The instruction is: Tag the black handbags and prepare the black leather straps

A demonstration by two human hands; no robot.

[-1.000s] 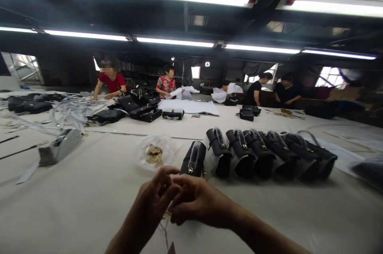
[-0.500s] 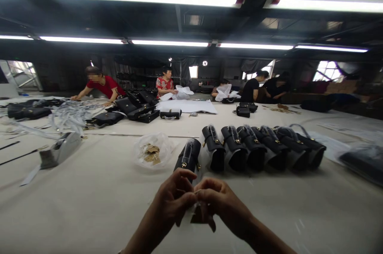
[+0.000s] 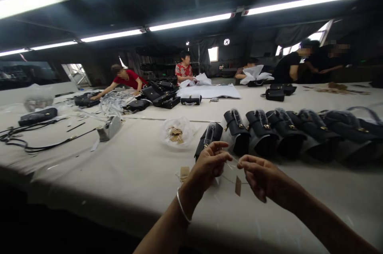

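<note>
We see a thin pale cord (image 3: 235, 161) drawn between both hands above the table (image 3: 143, 174), with a small brown tag (image 3: 238, 186) hanging below. The left hand (image 3: 209, 165) pinches the cord between thumb and forefinger; the right hand (image 3: 265, 176) grips it likewise, its lower fingers loosely curled. Just beyond the left hand, which partly hides it, we note a black handbag (image 3: 208, 137); rightward runs a row of similar handbags (image 3: 239, 136). To the left we find a translucent plastic bag (image 3: 189, 129) containing brown tags and, farther off, a grey dispenser (image 3: 110, 129).
</note>
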